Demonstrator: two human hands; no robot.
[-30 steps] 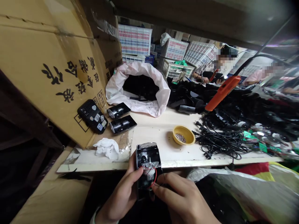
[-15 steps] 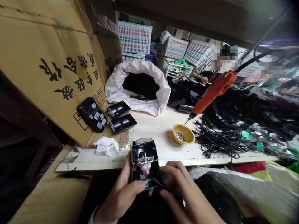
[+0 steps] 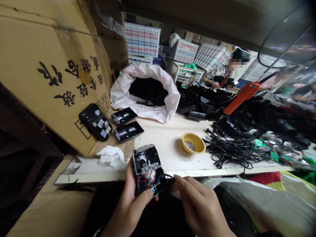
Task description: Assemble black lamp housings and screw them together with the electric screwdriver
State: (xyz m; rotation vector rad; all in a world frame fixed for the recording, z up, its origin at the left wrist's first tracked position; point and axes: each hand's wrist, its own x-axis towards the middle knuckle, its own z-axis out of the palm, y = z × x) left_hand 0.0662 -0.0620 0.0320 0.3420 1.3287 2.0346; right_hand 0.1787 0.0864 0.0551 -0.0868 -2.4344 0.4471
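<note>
Left hand [image 3: 130,207] grips an open black housing [image 3: 145,168], fingers closed round its lower part. Unit is tilted, held just over the front edge of the bench [image 3: 163,138]. Inside: red wires [image 3: 148,177], a small metal bracket [image 3: 149,168], and a bit of circuit board [image 3: 155,189] at the near end. Right hand [image 3: 199,207] is just beside it, fingertips [image 3: 176,177] right at a thin black wire [image 3: 169,176] coming off the housing. Can't tell if they're pinching it.

Containers: yellow bowl [image 3: 194,143] on the bench, small screws inside, a few specks next to it. White plastic bag [image 3: 123,95] lies open with a rolled rim, black parts inside. White crates [image 3: 142,39] are stacked past the bench; contents too small to tell. Big cardboard box [image 3: 61,82] with black characters stands along the bench's left side.

Also on bench: two more black housings [image 3: 122,116], a phone [image 3: 95,121] in a stickered case at the box's foot, white cloth [image 3: 111,157] near the held unit. Right side: tangled black cords [image 3: 232,149], green boards [image 3: 263,143] beyond. Orange electric screwdriver [image 3: 243,97] hangs above them. Co-worker [image 3: 217,82] sits farther back.
</note>
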